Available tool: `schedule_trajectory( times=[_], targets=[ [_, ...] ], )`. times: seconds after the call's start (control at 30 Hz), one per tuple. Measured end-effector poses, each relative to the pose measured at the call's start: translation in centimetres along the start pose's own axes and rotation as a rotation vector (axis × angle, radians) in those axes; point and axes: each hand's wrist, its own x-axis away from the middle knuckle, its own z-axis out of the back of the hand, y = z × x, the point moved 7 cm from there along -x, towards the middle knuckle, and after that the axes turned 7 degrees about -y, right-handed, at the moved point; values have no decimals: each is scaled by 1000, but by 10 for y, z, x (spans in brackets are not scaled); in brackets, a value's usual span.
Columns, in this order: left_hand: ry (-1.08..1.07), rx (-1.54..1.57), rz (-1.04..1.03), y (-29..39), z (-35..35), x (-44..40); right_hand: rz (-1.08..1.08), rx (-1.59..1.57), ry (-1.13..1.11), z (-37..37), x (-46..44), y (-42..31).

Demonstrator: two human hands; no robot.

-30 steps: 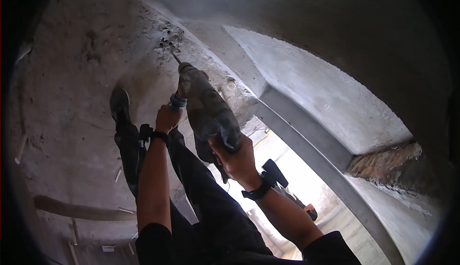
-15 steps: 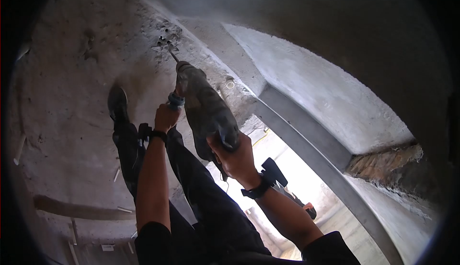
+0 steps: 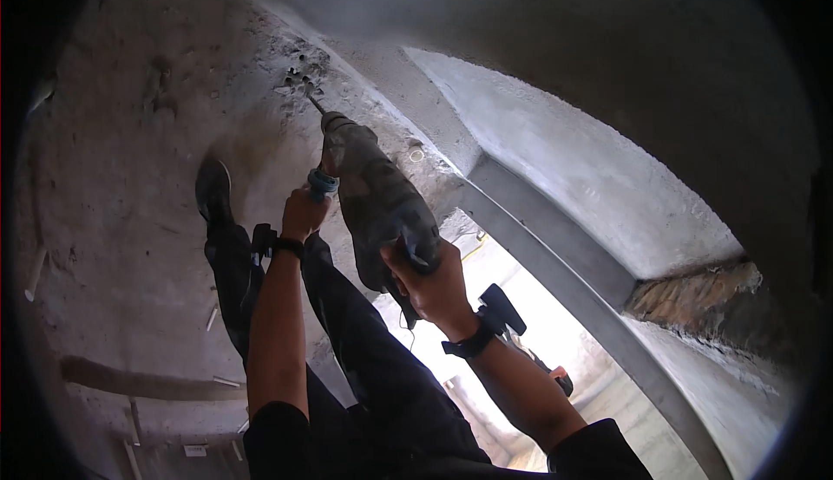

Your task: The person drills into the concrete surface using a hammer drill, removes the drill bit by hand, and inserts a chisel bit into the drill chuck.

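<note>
A large dark rotary drill [image 3: 378,187] points up and to the left, its thin bit [image 3: 316,104] touching or close to the rough concrete near several holes [image 3: 299,79]. My right hand [image 3: 436,287] is wrapped round the rear handle. Farther forward, my left hand [image 3: 305,212] is closed on the side handle [image 3: 323,182], to the left of the drill body. Whether the bit tip is inside the concrete cannot be made out. Both wrists wear black straps with small devices.
My shoe [image 3: 213,187] stands on the concrete surface [image 3: 130,220] at left. A grey beam [image 3: 564,259] runs diagonally beside a bright opening. Exposed brick [image 3: 698,300] shows at right. Thin white sticks [image 3: 212,318] lie at lower left. An orange-and-black object [image 3: 562,380] is partly behind my right forearm.
The drill shifted slightly left and then a little back to the right, both hands moving with it. Its bit stays near the holes, and both grips are unchanged.
</note>
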Motion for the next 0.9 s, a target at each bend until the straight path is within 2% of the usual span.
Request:
schedule_trajectory(
  times=[0.03,0.07,0.17,0.27,0.47,0.6,0.67,0.73,0.8,0.83,0.9],
  targets=[
    [4,2,-5,2,0,1,122,38,67,0,1,-5],
    [29,24,2,5,1,2,132,41,72,0,1,-4],
    [37,45,26,4,4,4,57,-28,29,-2,2,1],
    [22,26,36,-8,-2,-5,111,-125,36,-6,1,-6],
    [-11,-5,26,-10,-4,-9,79,19,54,-2,-1,-11],
    [28,-55,-24,-5,-9,-7,70,-46,49,-3,-4,-6],
    [48,-45,-40,-19,-18,-17,141,10,50,-3,-7,-6],
    [48,-21,-54,-18,-9,-23,98,-58,44,-3,-26,-3],
    [-40,-173,98,-25,14,-41,68,-125,35,-3,-41,4],
    [-6,-158,140,-21,28,-44,64,-209,69,3,-49,7],
    [15,-158,140,-26,30,-53,46,-285,88,4,-58,4]
  ],
)
